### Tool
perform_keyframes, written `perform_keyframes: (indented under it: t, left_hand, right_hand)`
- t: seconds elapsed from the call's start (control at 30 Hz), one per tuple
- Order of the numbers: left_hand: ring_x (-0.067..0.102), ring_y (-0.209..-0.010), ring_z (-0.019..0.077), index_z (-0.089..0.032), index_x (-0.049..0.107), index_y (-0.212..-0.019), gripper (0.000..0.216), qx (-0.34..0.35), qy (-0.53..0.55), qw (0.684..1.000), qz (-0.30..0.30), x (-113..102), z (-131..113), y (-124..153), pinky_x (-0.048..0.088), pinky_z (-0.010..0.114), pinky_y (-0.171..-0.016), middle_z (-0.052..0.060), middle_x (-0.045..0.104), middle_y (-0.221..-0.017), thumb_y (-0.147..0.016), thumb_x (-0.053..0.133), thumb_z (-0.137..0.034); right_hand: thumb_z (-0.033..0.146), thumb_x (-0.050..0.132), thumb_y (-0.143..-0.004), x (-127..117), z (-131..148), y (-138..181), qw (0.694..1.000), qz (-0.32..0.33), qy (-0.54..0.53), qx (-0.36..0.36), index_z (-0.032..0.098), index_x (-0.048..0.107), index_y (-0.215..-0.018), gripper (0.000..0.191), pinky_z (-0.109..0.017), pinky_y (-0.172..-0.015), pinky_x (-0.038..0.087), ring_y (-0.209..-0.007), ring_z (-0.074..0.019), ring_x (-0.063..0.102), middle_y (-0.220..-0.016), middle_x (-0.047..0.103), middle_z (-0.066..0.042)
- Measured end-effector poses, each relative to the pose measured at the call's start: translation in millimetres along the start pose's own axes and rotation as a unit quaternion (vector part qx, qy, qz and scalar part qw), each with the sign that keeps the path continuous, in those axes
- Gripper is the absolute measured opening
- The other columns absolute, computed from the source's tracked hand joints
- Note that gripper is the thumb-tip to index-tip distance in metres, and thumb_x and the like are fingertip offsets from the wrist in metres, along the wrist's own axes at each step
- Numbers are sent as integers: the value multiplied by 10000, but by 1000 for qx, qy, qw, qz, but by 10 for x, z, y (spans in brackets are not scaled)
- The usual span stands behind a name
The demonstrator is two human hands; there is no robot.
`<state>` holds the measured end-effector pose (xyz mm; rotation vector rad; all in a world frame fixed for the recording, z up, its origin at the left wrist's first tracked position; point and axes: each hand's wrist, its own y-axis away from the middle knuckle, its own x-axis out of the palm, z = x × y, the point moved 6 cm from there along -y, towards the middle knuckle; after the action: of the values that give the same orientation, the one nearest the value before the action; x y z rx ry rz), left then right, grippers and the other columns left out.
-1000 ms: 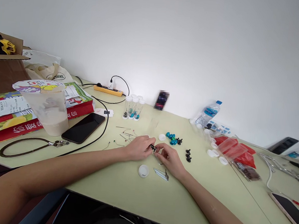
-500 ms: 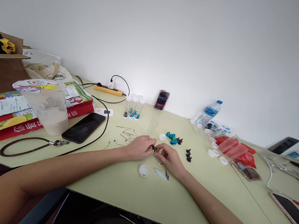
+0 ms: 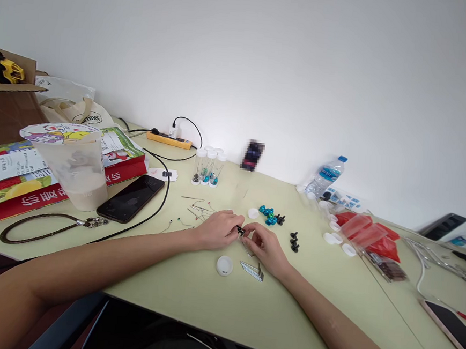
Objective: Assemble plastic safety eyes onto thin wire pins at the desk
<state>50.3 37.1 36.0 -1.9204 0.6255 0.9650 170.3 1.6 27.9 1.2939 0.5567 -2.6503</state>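
My left hand and my right hand meet over the pale green table, fingers pinched together. Between them sits a small black part, held by the left fingertips. My right fingers grip a thin metal hex key against it. A white cap and several loose hex keys lie just in front of the hands. Blue and green beads and small black parts lie beyond the right hand. Thin pins are scattered left of my left hand.
Three clear vials stand behind the hands. A black phone, a plastic cup, red boxes and a lanyard lie at left. A water bottle, red bags and white caps sit at right.
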Motion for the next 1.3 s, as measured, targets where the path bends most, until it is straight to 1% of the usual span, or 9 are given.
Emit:
perform_keyframes:
  t: [0.3,0.5,0.97,1.3]
  left_hand:
    - [469,-682,163,-195,424,-751,97,5,2,1000,1,-8,-14,4,343,263,-624,4,511,-661,-779,372,-119]
    - [478,-694,165,-196,427,-753,100,-3,8,1000,-1,-18,-12,5,341,263,-620,6,512,-665,-785,366,-125]
    - [474,-690,164,-196,428,-749,91,-2,6,1000,-3,-22,-17,4,347,266,-626,6,512,-665,-788,372,-135]
    - [471,-690,162,-197,422,-750,73,4,5,1000,-10,-19,-14,1,346,266,-629,-2,498,-653,-783,385,-143]
  right_hand:
    - [327,457,-860,-4,11,-3,1000,6,0,6,219,508,-909,128,-241,-511,385,-502,-95,457,-784,594,3]
    - [311,464,-862,2,1,2,1000,12,-13,4,220,506,-924,117,-232,-510,378,-495,-84,455,-800,593,10]
    - [330,453,-868,6,12,-6,1000,16,-6,6,217,506,-934,141,-235,-513,382,-501,-87,460,-800,597,4]
    - [363,432,-872,0,-4,-3,1000,9,4,9,210,511,-928,181,-238,-513,369,-507,-99,449,-724,572,10]
